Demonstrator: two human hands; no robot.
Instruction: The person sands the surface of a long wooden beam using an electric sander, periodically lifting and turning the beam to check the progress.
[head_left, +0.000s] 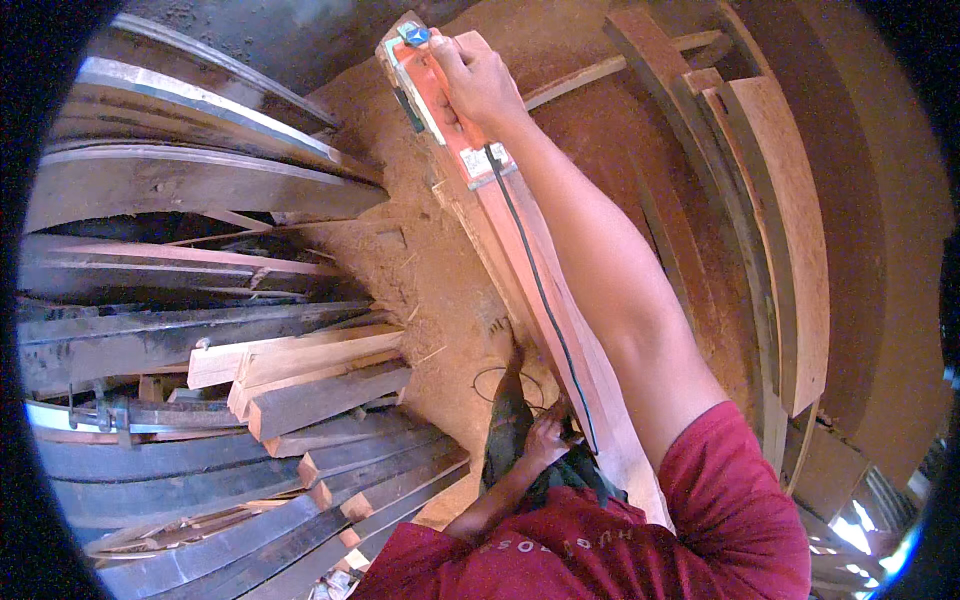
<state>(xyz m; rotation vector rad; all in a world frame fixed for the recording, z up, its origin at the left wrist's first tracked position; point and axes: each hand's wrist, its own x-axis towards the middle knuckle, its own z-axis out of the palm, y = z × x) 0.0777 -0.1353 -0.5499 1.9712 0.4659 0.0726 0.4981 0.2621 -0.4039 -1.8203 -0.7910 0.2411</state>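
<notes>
An orange electric hand planer with a blue front knob sits on the far end of a long reddish wooden beam. My right arm stretches forward, and my right hand is closed around the planer's handle. From the planer's rear a black power cord runs back along the beam toward my waist. Close to my body, my left hand is curled beside the near end of that cord. What its fingers hold, if anything, is hard to make out against the dark clothing.
Stacked dark planks and paler cut timbers fill the left side, their ends facing the beam. More long boards lie on the right. Sawdust covers the floor. A metal clamp is at the left edge.
</notes>
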